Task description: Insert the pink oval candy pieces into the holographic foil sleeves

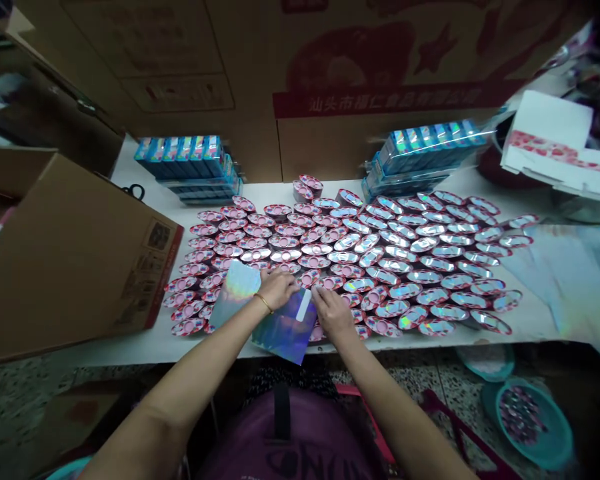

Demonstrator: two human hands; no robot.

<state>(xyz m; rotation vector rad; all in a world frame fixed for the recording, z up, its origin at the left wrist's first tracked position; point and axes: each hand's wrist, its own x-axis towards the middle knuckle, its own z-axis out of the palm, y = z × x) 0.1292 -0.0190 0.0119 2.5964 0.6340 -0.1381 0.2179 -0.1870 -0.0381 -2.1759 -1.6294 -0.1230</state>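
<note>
Several small pink oval trays (360, 250) cover the white table (530, 320), many capped with shiny holographic film. My left hand (279, 288), with a gold bracelet at the wrist, has its fingers curled on a holographic sticker sheet (285, 330) that hangs over the table's near edge. Another shiny sheet (235, 293) lies just left of that hand. My right hand (331, 310) pinches at the sheet's right edge, beside a white strip (303, 306); what its fingertips hold is too small to name.
A large cardboard box (70, 253) lies on its side at the left. Blue packets are stacked at back left (190, 163) and back right (420, 153). Black scissors (136, 191) lie near the box. Film sheets (565, 273) lie right; teal bowls (530, 420) sit on the floor.
</note>
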